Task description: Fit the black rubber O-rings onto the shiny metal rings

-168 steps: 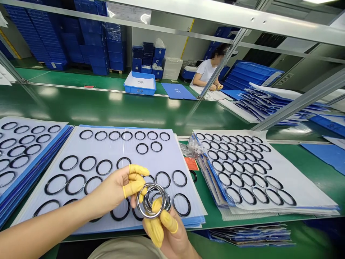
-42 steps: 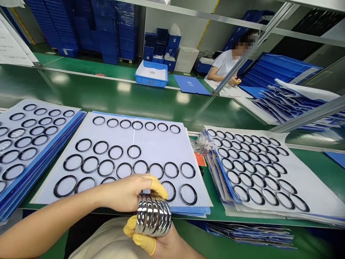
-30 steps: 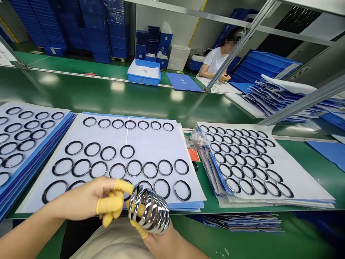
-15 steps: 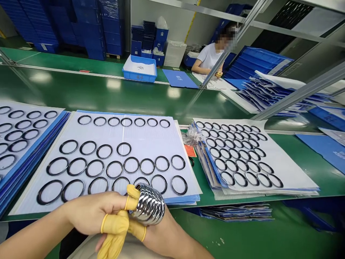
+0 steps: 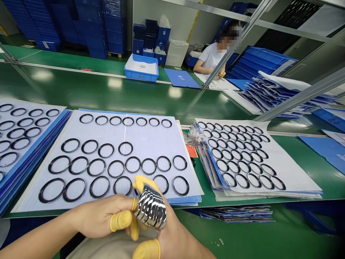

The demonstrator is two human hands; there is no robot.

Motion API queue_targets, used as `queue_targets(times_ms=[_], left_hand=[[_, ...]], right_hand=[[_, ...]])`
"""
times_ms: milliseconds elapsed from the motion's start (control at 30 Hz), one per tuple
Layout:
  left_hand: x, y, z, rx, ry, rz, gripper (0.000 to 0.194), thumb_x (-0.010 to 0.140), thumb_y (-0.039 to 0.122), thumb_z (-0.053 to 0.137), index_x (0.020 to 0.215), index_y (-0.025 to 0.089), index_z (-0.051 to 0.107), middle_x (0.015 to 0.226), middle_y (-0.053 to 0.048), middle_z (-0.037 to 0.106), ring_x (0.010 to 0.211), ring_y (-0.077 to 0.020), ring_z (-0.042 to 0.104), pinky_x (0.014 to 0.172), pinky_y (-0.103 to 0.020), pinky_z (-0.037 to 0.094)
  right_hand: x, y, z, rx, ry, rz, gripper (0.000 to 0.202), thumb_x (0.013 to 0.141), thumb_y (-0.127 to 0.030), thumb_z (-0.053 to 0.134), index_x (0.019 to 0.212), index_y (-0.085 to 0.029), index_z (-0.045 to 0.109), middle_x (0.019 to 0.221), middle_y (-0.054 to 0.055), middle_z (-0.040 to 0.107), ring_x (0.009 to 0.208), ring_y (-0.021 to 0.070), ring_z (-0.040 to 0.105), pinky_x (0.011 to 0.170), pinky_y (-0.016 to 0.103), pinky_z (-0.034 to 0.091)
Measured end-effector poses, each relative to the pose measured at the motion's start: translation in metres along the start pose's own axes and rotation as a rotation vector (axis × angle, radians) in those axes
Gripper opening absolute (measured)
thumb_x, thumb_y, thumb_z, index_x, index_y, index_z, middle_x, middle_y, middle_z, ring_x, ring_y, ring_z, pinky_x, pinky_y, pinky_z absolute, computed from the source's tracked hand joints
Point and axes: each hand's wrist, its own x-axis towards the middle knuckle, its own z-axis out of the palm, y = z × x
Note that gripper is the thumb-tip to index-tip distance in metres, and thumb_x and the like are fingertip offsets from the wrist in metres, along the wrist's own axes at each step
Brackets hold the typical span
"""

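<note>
A stack of shiny metal rings (image 5: 151,208) is held between my two hands in front of the middle sheet. My left hand (image 5: 99,216) closes on the stack's left side, with yellow finger cots on its fingers. From the right, my right hand (image 5: 176,230) holds the stack, a cot-covered fingertip showing above the rings and its thumb apart below. How far its fingers pass through the rings is hidden. Beyond them, dark-rimmed rings (image 5: 115,169) lie in rows on a white sheet (image 5: 151,138), with a gap between the far rows.
At right, another sheet (image 5: 291,165) carries rows of rings on a layered stack. More rings lie on a sheet (image 5: 51,126) at left. Crumpled clear plastic (image 5: 194,136) sits between stacks. Across the green bench are a blue tray (image 5: 141,75) and a seated person (image 5: 211,57).
My right thumb has moved down, away from the stack, and its upper fingers have risen. The ring stack has tilted in my hands. The view has shifted slightly.
</note>
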Motion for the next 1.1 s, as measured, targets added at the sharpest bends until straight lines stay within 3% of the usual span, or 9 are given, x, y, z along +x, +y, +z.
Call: queue_targets(times_ms=[67,167,300,433,500,667,800,967,1100], left_hand=[[0.003,0.0,0.0,-0.094,0.056,0.003,0.078,0.086,0.074,0.022,0.089,0.01,0.066,0.086,-0.014,0.067,0.081,-0.0228,0.061,0.076,-0.032,0.051],[0.008,-0.002,0.0,-0.317,0.139,-0.073,0.065,0.088,0.067,0.036,0.076,0.011,0.065,0.078,-0.007,0.062,0.076,-0.0191,0.056,0.078,-0.031,0.048],[0.013,-0.005,0.0,-0.454,0.199,-0.203,0.042,0.082,0.049,0.064,0.062,0.012,0.06,0.064,0.001,0.052,0.064,-0.0116,0.046,0.069,-0.023,0.043],[0.014,-0.004,-0.001,-0.465,0.158,-0.232,0.029,0.08,0.038,0.066,0.068,0.012,0.065,0.067,0.001,0.054,0.068,-0.0124,0.047,0.072,-0.024,0.042],[0.015,-0.003,-0.002,-0.437,0.138,-0.211,0.021,0.081,0.031,0.066,0.071,0.012,0.065,0.069,0.001,0.056,0.07,-0.0131,0.049,0.074,-0.025,0.043],[0.011,0.004,-0.006,-0.154,0.209,-0.032,0.028,0.084,0.024,0.063,0.06,0.013,0.059,0.071,-0.001,0.057,0.069,-0.0127,0.051,0.071,-0.023,0.044],[0.005,0.013,-0.01,0.066,0.25,0.017,0.031,0.092,0.026,0.053,0.065,0.014,0.065,0.087,-0.007,0.065,0.081,-0.0171,0.058,0.078,-0.026,0.048],[0.001,0.018,-0.011,0.23,0.241,0.054,0.027,0.091,0.012,0.048,0.072,0.014,0.066,0.091,-0.006,0.066,0.083,-0.0162,0.06,0.077,-0.024,0.047],[0.005,0.021,-0.009,0.268,0.253,0.136,0.03,0.089,0.006,0.045,0.064,0.014,0.06,0.079,-0.004,0.063,0.073,-0.0131,0.059,0.069,-0.02,0.046]], right_hand=[[-0.002,0.004,0.0,-0.118,0.004,-0.059,0.1,0.059,-0.055,0.081,0.139,-0.022,0.031,0.103,0.009,0.058,0.102,0.0296,0.058,0.098,0.047,0.043],[-0.003,0.008,0.0,-0.272,0.055,-0.125,0.107,0.058,-0.055,0.082,0.142,-0.022,0.025,0.135,0.017,0.034,0.125,0.0351,0.041,0.106,0.048,0.036],[-0.004,0.014,0.001,-0.401,0.08,-0.155,0.107,0.065,-0.064,0.072,0.145,-0.02,0.016,0.133,0.017,0.034,0.126,0.0378,0.037,0.109,0.055,0.029],[-0.007,0.02,0.004,-0.582,0.101,-0.257,0.103,0.072,-0.066,0.064,0.147,-0.017,0.013,0.135,0.017,0.034,0.132,0.0398,0.027,0.113,0.057,0.017],[-0.008,0.022,0.006,-0.594,0.109,-0.25,0.102,0.073,-0.065,0.065,0.148,-0.018,0.013,0.137,0.016,0.033,0.134,0.0393,0.025,0.113,0.056,0.02],[-0.012,0.023,0.007,-0.455,0.046,-0.088,0.107,0.07,-0.057,0.071,0.149,-0.017,0.01,0.142,0.019,0.03,0.133,0.0356,0.034,0.107,0.049,0.035],[-0.011,0.019,0.004,-0.386,-0.042,-0.111,0.075,0.075,-0.047,0.069,0.14,-0.023,0.039,0.143,0.015,0.036,0.135,0.0347,0.034,0.109,0.051,0.033],[-0.01,0.011,0.005,-0.096,-0.051,-0.041,0.048,0.078,-0.05,0.066,0.121,-0.028,0.061,0.11,0.01,0.067,0.114,0.0303,0.058,0.097,0.048,0.046],[-0.01,0.015,0.006,0.152,-0.177,0.019,0.049,0.076,-0.052,0.069,0.114,-0.021,0.065,0.089,0.009,0.071,0.091,0.0266,0.068,0.077,0.039,0.057]])
